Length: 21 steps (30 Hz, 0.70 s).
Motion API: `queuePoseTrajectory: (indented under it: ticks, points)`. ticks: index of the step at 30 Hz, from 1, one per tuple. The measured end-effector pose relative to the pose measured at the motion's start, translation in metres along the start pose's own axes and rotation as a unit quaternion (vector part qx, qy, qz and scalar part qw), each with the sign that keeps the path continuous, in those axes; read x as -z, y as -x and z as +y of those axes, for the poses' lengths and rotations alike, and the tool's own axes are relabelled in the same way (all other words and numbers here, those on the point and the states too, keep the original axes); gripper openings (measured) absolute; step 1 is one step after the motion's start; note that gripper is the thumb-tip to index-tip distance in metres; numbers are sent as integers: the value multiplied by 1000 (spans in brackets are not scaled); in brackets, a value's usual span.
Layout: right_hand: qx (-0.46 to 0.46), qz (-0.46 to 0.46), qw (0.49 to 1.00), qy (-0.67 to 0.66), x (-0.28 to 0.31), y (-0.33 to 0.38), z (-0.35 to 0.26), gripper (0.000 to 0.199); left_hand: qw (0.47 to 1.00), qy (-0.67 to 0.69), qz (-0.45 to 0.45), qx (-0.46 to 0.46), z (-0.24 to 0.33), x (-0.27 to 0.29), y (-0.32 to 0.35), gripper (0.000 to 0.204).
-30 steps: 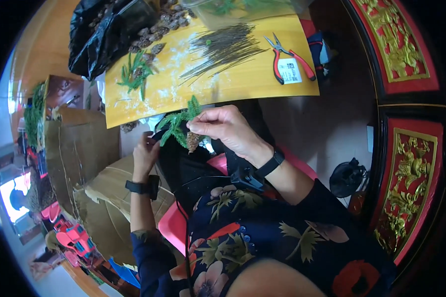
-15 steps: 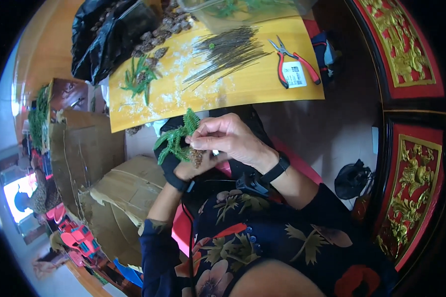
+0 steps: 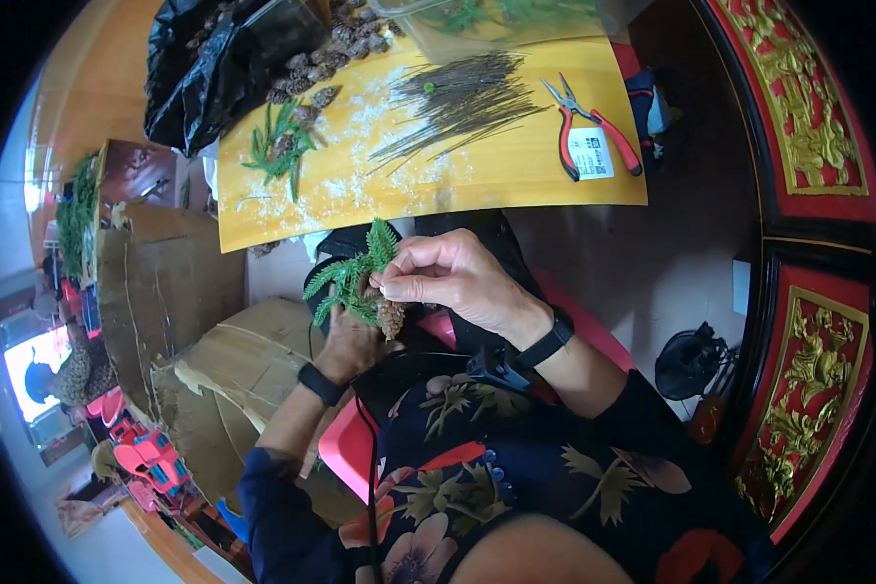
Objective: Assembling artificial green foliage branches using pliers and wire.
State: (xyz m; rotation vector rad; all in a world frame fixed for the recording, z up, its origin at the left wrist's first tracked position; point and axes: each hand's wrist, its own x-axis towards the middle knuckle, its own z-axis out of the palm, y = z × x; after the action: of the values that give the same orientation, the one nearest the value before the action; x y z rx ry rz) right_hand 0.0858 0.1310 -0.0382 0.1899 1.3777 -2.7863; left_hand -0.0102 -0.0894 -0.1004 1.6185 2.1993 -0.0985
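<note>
A green artificial pine sprig (image 3: pixel 350 280) with a small brown pine cone (image 3: pixel 390 318) hangs over my lap. My right hand (image 3: pixel 472 287) pinches it at the stem between thumb and fingertips, just above the cone. Behind and below the green needles is my left hand (image 3: pixel 350 343), close against the sprig. Its fingers are mostly hidden there, so I cannot see whether they grip it. On the yellow board (image 3: pixel 341 216) ahead lie another green sprig with a cone (image 3: pixel 280 148), a bundle of thin dark wires (image 3: pixel 467 102) and red-handled pliers (image 3: pixel 594 131).
Loose pine cones (image 3: pixel 331 56) lie beside a black plastic bag (image 3: pixel 229 78) at the far left. A clear plastic bin (image 3: pixel 496 34) stands at the back. Cardboard boxes (image 3: pixel 170 302) fill the left side. Carved red and gold panels (image 3: pixel 813 389) stand at right.
My left hand has shifted left and up from behind the cone to the left part of the sprig. The right hand keeps its pinch on the stem.
</note>
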Motion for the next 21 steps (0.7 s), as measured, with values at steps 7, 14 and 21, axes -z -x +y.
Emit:
queuePoseTrajectory:
  ticks: [7, 14, 21]
  points:
    - [11, -10, 999, 29, -2, -3, 2, 12, 981, 14, -78, 176, -6, 2, 5, 88]
    - [11, -16, 1000, 21, -6, -3, 1, 11, 973, -29, 61, 221, -74, -18, 9, 83]
    - [40, -12, 997, 60, -3, -2, 7, 10, 965, 78, 178, 174, -60, -60, 4, 56]
